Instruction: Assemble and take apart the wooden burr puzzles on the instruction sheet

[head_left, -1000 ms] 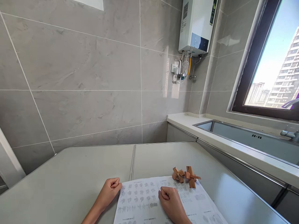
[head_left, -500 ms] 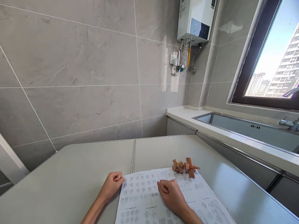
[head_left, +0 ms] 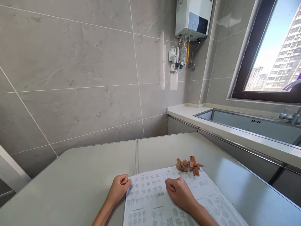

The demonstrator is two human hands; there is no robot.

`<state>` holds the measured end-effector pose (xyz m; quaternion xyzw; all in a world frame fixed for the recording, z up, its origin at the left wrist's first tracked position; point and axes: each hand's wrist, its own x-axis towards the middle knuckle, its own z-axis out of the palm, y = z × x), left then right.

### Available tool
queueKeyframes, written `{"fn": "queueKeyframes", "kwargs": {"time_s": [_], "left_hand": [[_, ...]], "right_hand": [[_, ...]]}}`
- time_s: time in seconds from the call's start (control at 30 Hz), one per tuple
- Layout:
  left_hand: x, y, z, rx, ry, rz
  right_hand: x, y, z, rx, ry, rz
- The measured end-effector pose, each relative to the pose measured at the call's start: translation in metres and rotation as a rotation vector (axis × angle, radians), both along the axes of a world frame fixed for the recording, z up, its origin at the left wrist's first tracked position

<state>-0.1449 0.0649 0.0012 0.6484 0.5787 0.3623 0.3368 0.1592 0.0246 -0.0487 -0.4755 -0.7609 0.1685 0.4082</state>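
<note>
A large printed sheet point(head_left: 147, 201) with rows of small grey figures lies on the pale table. My left hand point(head_left: 119, 185) is curled into a fist at the sheet's upper left edge, with no object visible in it. On the sheet itself rests my right hand point(head_left: 180, 192), also a closed fist, and nothing shows between its fingers. Just beyond it, near the sheet's top right corner, sit two wooden interlocking puzzles: a smaller one point(head_left: 182, 164) and, beside it, a larger cross-shaped one point(head_left: 194, 165) with a number on one piece. Neither hand touches the puzzles.
The table point(head_left: 70, 182) has a seam down its middle and a tiled wall point(head_left: 94, 116) behind. To the right runs a counter point(head_left: 180, 109) with a sink point(head_left: 235, 123) and a faucet point(head_left: 293, 116), below a window. A water heater point(head_left: 194, 20) hangs in the corner.
The camera view has tilted and shifted slightly, so the table, hands and sheet appear farther right. Both fists stay closed in about the same places, and the puzzles have not moved on the table.
</note>
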Motion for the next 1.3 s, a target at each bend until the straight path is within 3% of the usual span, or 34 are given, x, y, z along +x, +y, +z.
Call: {"fn": "queueKeyframes", "kwargs": {"time_s": [0.23, 1.3], "left_hand": [[0.0016, 0.0015, -0.0018, 0.015, 0.015, 0.010], [0.0044, -0.0006, -0.0013, 0.031, 0.014, 0.018]], "right_hand": [[0.0034, 0.0012, 0.0002, 0.006, -0.038, -0.045], [-0.0025, -0.0061, 0.0044, -0.036, -0.158, 0.050]]}}
